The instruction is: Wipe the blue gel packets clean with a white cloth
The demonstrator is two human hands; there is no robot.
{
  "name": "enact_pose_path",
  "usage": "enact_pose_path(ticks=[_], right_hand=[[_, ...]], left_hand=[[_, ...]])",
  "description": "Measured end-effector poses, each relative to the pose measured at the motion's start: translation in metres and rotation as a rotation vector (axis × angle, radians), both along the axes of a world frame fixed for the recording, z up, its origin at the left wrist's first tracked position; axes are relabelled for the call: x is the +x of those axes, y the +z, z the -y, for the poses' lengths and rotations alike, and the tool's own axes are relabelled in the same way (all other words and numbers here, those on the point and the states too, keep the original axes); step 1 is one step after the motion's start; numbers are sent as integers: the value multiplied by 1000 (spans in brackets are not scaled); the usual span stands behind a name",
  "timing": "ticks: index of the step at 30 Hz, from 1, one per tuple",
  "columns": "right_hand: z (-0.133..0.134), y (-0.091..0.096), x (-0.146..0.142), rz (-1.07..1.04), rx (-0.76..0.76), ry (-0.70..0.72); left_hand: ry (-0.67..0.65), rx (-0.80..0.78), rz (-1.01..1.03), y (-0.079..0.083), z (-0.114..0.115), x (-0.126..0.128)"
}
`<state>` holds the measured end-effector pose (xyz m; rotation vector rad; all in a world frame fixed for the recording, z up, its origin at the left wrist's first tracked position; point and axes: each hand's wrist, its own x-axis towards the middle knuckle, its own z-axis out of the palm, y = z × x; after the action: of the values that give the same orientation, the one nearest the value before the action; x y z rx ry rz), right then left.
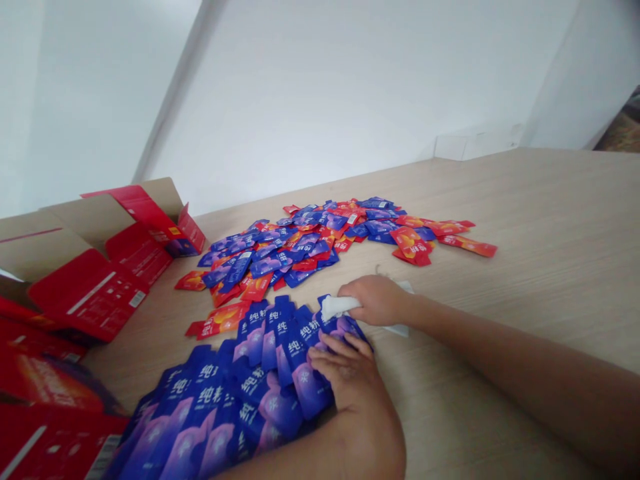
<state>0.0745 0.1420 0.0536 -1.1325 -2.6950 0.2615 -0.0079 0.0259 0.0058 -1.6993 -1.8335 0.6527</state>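
Note:
My left hand lies with fingers spread on the purple-blue sachets at the right end of an overlapping row. In my right hand is a white, soft-looking piece, perhaps a tissue or cloth. Its end touches the top of the rightmost blue sachet, just beyond my left fingers. The other blue sachets overlap in a fanned layer toward the lower left, their printed fronts facing up. My left forearm hides part of this layer.
Behind lies a loose heap of mixed blue and red sachets. Open red cartons stand at the left. A pale flat piece lies under my right wrist. A clear box sits against the wall at the table's back.

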Motion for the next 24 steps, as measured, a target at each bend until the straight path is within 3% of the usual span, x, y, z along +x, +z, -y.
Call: enact_pose_path(ticks=[5, 13, 20, 24], right_hand=[[9, -1, -9, 13, -67, 160], [-3, -3, -1, 55, -32, -65], [9, 2, -9, 28, -85, 158], [6, -6, -11, 27, -53, 69]], left_hand=[[0, -11, 83, 0, -1, 0], [0, 25, 188, 7, 1, 0], [4, 18, 256, 8, 0, 1], [-7, 23, 173, 11, 1, 1]])
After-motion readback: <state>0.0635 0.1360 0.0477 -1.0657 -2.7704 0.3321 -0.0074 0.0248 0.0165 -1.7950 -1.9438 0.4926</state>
